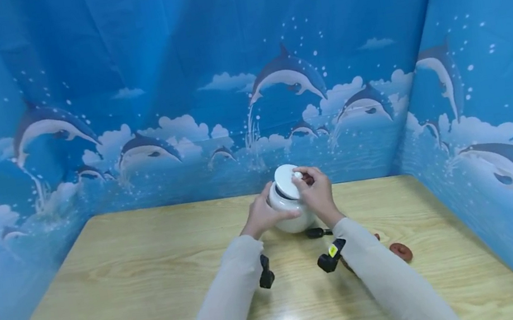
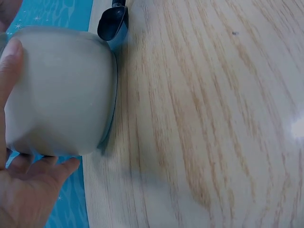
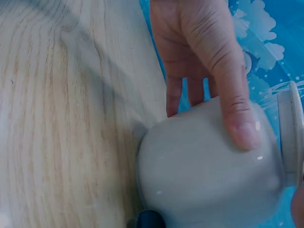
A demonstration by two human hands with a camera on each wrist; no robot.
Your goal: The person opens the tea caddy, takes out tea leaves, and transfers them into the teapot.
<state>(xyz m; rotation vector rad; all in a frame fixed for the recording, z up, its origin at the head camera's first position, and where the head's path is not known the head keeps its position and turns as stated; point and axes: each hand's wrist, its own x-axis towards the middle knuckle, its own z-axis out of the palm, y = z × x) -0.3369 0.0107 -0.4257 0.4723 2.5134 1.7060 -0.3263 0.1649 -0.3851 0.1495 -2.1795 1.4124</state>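
A white round jar (image 1: 291, 223) stands near the table's far edge. My left hand (image 1: 264, 213) grips its side, the thumb in front and the fingers around the far side; the right wrist view shows this thumb (image 3: 240, 118) against the jar wall. Over the mouth, the white lid (image 1: 287, 182) is tilted, with a dark gap between it and the rim. My right hand (image 1: 318, 193) pinches the lid's knob (image 1: 297, 175). Only a bit of this hand (image 3: 298, 209) enters the right wrist view. Beside the jar's base lies a black scoop (image 2: 113, 23).
A reddish-brown disc (image 1: 401, 252) lies to the right on the wooden table (image 1: 156, 290). Another brownish thing is mostly hidden under my right forearm. Behind the table hangs a blue dolphin-print curtain (image 1: 202, 78), which also runs along both sides.
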